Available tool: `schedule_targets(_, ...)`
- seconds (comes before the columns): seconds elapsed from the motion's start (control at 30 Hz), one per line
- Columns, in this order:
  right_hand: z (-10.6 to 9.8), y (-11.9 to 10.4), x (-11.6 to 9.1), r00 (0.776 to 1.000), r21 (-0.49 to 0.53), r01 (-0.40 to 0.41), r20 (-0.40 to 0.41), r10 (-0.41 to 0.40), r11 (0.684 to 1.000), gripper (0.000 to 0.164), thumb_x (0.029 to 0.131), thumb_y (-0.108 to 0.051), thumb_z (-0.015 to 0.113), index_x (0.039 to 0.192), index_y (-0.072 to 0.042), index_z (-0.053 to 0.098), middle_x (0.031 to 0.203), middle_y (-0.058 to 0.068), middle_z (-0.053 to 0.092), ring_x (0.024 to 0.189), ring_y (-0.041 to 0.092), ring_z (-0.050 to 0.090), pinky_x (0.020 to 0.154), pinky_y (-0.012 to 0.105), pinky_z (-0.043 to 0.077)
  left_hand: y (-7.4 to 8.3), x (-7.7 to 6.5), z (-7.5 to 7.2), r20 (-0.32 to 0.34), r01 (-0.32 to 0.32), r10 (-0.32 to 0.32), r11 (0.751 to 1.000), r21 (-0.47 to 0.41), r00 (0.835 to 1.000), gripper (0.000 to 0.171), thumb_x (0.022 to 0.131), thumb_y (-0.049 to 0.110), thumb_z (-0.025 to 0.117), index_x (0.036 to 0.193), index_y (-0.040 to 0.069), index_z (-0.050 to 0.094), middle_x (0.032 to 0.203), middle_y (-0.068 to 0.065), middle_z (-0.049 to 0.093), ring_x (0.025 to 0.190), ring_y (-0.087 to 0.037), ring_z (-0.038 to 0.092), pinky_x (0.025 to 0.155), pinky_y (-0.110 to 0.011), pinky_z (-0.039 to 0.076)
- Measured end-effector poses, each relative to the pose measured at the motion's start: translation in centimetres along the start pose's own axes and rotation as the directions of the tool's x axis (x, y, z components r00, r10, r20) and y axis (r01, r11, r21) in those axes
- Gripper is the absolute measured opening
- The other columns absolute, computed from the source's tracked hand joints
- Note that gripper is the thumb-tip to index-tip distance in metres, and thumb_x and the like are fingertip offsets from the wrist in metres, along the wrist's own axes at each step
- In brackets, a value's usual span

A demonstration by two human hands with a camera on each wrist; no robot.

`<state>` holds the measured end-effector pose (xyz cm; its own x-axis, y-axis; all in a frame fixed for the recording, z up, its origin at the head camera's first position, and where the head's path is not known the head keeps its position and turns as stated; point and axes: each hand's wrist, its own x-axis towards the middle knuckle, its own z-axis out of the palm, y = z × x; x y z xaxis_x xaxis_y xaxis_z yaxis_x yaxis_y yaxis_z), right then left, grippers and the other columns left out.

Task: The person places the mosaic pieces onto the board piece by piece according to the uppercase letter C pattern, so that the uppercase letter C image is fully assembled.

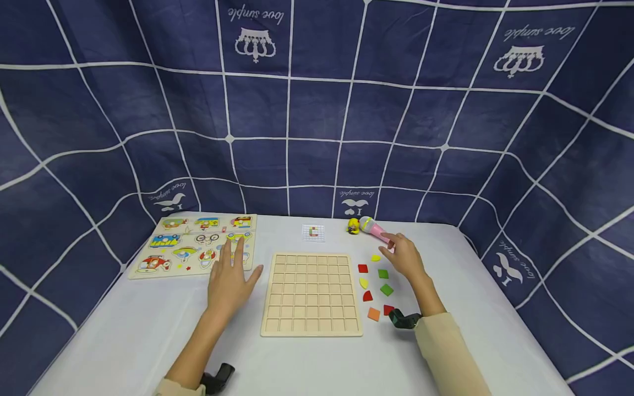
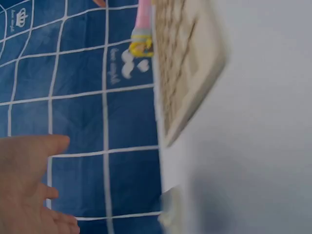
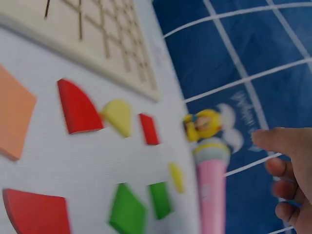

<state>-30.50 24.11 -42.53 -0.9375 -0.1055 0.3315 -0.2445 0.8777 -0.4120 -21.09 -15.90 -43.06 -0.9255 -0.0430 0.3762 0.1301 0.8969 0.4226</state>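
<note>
My left hand (image 1: 229,286) is over the table with its fingers spread, between a picture puzzle board (image 1: 193,253) and a wooden grid board (image 1: 312,294). Nothing is in it, and the left wrist view shows the same hand (image 2: 29,183) at the left edge. My right hand (image 1: 407,257) hovers near the handle of a pink toy microphone (image 1: 377,231), fingers loosely bent. In the right wrist view that hand (image 3: 292,170) appears apart from the microphone and holds nothing. Several flat pieces lie below it, including a green square (image 1: 383,273) and an orange square (image 1: 373,314).
A small yellow figure (image 1: 353,226) stands beside the microphone head. Behind the grid board lies a printed pattern card (image 1: 313,233). More loose pieces, such as a red quarter-round (image 1: 367,296), line the board's right side. A dark blue checked curtain (image 1: 317,110) surrounds the white table.
</note>
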Motion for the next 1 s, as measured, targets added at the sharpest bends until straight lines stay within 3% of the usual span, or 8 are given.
schedule_targets(0.1,1.5,0.9,0.6,0.995,0.028,-0.078,0.072,0.075,0.997,0.047,0.081,-0.024,0.072,0.122,-0.005,0.06,0.065,0.003,0.049,0.055,0.017,0.042,0.046,0.028,0.035,-0.2,-0.9,1.6,0.038,-0.034,0.036,0.997,-0.064,0.999,0.082,0.087,0.041,0.061,0.147,0.006,0.017,0.148,-0.026,0.014,0.133,-0.044,0.02,0.104,-0.059,0.021)
schedule_targets(0.23,2.9,1.8,0.8,0.982,0.043,-0.136,0.14,0.129,0.99,0.048,0.077,-0.028,0.074,0.118,-0.005,0.063,0.06,0.002,0.048,0.053,0.016,0.042,0.045,0.028,0.033,-0.8,-1.9,3.2,0.142,-0.064,0.09,0.981,-0.183,0.986,0.084,0.086,0.04,0.063,0.148,0.007,0.016,0.149,-0.022,0.018,0.131,-0.043,0.026,0.102,-0.058,0.027)
schedule_targets(0.37,4.0,2.8,0.6,0.967,0.058,-0.189,0.183,0.176,0.98,0.046,0.075,-0.03,0.076,0.113,-0.007,0.066,0.064,0.003,0.051,0.057,0.017,0.044,0.047,0.028,0.035,-1.4,-2.7,4.3,0.274,-0.043,0.129,0.953,-0.3,0.953,0.089,0.085,0.042,0.064,0.148,0.007,0.012,0.151,-0.018,0.015,0.136,-0.036,0.019,0.106,-0.053,0.023)
schedule_targets(0.5,5.0,3.4,0.3,0.956,0.052,-0.218,0.211,0.203,0.975,0.045,0.076,-0.031,0.076,0.112,-0.006,0.066,0.064,0.002,0.051,0.058,0.017,0.043,0.05,0.027,0.034,-2.0,-3.5,5.1,0.357,-0.029,0.158,0.939,-0.342,0.921,0.094,0.082,0.045,0.065,0.148,0.005,0.012,0.151,-0.018,0.014,0.137,-0.035,0.014,0.109,-0.051,0.017)
schedule_targets(0.67,5.7,3.6,0.0,0.962,0.054,-0.211,0.188,0.197,0.976,0.042,0.076,-0.031,0.075,0.109,-0.007,0.067,0.063,0.003,0.049,0.058,0.017,0.042,0.051,0.028,0.033,-2.7,-4.4,5.9,0.396,-0.089,0.203,0.954,-0.288,0.896,0.096,0.081,0.052,0.063,0.146,0.0,0.016,0.151,-0.017,0.016,0.139,-0.031,0.011,0.112,-0.047,0.009)
schedule_targets(1.0,5.8,3.7,0.3,0.973,0.091,-0.164,0.181,0.146,0.982,0.031,0.078,-0.026,0.074,0.105,-0.01,0.069,0.064,0.001,0.049,0.06,0.017,0.043,0.052,0.028,0.034,-2.9,-4.5,6.1,0.366,-0.14,0.232,0.955,-0.261,0.901,0.093,0.081,0.055,0.061,0.144,-0.001,0.023,0.15,-0.015,0.021,0.138,-0.031,0.014,0.112,-0.047,0.01)
